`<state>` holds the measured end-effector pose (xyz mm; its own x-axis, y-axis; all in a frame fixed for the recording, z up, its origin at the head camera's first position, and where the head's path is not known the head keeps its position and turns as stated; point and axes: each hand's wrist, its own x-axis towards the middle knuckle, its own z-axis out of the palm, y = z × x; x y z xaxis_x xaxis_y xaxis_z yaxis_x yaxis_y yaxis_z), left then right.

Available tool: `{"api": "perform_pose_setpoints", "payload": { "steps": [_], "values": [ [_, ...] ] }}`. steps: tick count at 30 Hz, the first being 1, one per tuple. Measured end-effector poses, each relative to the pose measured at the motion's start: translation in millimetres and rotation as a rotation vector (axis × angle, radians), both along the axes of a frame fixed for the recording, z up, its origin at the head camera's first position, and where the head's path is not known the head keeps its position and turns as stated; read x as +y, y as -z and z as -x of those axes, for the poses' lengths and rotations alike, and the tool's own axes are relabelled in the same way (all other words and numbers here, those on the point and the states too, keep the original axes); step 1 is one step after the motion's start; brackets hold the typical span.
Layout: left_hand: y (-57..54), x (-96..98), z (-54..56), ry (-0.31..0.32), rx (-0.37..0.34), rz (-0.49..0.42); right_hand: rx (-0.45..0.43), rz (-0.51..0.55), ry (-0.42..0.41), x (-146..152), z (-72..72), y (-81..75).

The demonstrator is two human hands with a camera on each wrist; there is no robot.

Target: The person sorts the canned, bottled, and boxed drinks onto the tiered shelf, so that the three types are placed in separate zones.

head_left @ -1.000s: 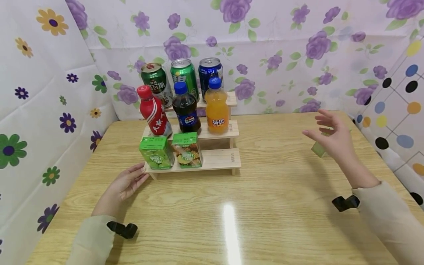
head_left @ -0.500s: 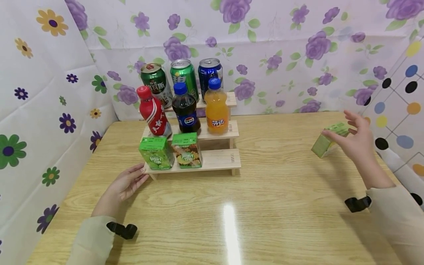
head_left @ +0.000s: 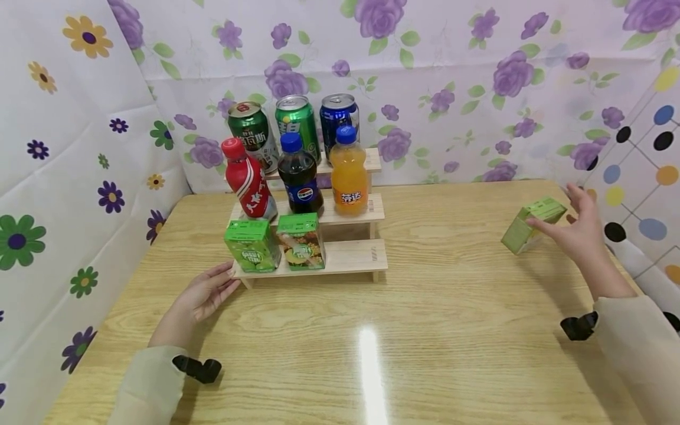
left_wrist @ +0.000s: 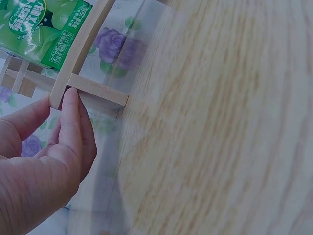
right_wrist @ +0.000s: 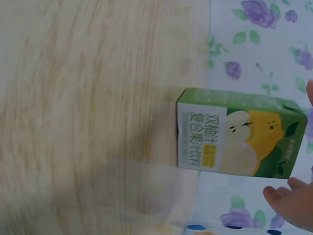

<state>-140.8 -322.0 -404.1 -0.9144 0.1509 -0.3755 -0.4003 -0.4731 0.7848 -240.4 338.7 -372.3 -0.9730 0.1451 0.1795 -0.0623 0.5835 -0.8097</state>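
Note:
In the head view, my left hand [head_left: 204,295] is at the left end of the lowest step of a wooden tiered rack [head_left: 356,255]. Thumb and fingers pinch the step's corner beside its leg [left_wrist: 98,89], as the left wrist view shows. Far right, a green and yellow juice box [head_left: 515,237] stands upright on the table. My right hand [head_left: 581,236] is at its right side, thumb and fingers spread. The right wrist view has the juice box's printed face [right_wrist: 239,142] in sight, with fingertips [right_wrist: 274,193] near its top end.
Juice boxes [head_left: 252,251] occupy the lowest step, its right end bare. Bottles [head_left: 349,177] line the middle step and cans [head_left: 294,121] the top one. Flowered cloth [head_left: 441,77] hangs behind the wooden table [head_left: 451,330] and at both sides.
My right hand has moved rightward from in front of the far-right juice box to its right side, uncovering it. That box and my left hand stay in place.

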Motion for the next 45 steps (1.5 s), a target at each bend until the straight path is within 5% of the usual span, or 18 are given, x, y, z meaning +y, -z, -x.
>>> {"api": "perform_pose_setpoints", "payload": {
  "steps": [13,21,37,45],
  "values": [
    [0.1,-0.7,0.2,0.003,0.000,0.011,-0.051,0.033,-0.160,18,10.4,20.2],
    [-1.2,1.5,0.8,-0.012,-0.008,0.029,-0.082,-0.008,-0.174,25,7.5,21.0],
    [-2.2,1.5,0.8,-0.017,-0.013,0.029,0.013,-0.036,-0.226,21,0.2,24.0],
    [-2.2,1.3,1.3,-0.015,-0.015,0.026,0.013,0.045,-0.241,10,-8.6,24.5]
  ]
}}
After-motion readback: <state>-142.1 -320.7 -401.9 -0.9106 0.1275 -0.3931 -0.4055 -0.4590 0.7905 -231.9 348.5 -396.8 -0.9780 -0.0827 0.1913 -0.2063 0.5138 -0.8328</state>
